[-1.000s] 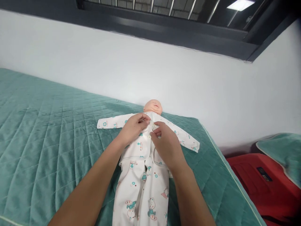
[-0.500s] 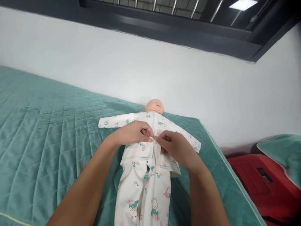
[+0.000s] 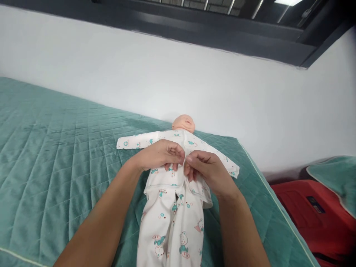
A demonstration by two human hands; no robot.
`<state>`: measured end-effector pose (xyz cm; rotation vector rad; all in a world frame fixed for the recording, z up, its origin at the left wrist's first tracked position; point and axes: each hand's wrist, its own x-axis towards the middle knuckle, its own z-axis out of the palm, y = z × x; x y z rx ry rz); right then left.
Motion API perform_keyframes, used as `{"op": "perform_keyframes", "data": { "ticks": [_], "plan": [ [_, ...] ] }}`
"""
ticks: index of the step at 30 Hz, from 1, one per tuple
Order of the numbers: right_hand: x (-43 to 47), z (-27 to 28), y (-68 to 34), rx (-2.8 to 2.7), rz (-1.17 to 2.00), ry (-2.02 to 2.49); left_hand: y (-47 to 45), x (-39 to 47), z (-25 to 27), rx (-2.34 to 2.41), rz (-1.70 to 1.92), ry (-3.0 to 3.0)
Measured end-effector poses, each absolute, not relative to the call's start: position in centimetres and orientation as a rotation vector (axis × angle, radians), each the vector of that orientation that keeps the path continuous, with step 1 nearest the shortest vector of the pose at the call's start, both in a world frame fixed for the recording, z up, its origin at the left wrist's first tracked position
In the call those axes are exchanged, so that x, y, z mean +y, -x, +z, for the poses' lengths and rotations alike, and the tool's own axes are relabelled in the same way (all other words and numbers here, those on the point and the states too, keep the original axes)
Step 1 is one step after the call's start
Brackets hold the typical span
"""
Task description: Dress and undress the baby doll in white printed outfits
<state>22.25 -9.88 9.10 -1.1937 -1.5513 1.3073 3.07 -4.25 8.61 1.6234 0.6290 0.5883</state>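
A baby doll (image 3: 183,123) lies on its back, dressed in a white printed top (image 3: 164,180) and matching trousers (image 3: 183,230). At the top's front opening, around chest height, my left hand (image 3: 168,154) pinches the fabric edge from the left. My right hand (image 3: 204,167) meets it there, thumb and fingers pinched on the right edge of the front. The fingertips nearly touch and cover whatever fastening lies between them. Below my hands the front panels part slightly, and the sleeves stretch out to both sides.
A green quilted cover (image 3: 69,155) lies under the doll. Behind it rises a white wall (image 3: 139,74) with a dark window frame (image 3: 194,29) above. Beyond the cover's right edge sits a red case (image 3: 314,218), with green cloth (image 3: 336,176) partly over it.
My right hand has shifted its fingers on the top's edge, and the right front panel now lies closer to the left one. The view has shifted slightly.
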Motion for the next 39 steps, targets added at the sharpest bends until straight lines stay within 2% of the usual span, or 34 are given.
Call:
{"op": "perform_keyframes", "data": {
  "ticks": [15,39],
  "plan": [
    [-9.9,8.8,-22.9,-1.434,1.145,1.393,-3.1,-4.0,8.5,0.675,0.622,-1.59],
    [-9.5,7.9,-23.4,-1.423,1.362,1.223,-3.4,-4.2,8.3,0.727,0.609,-1.609]
  ]
}}
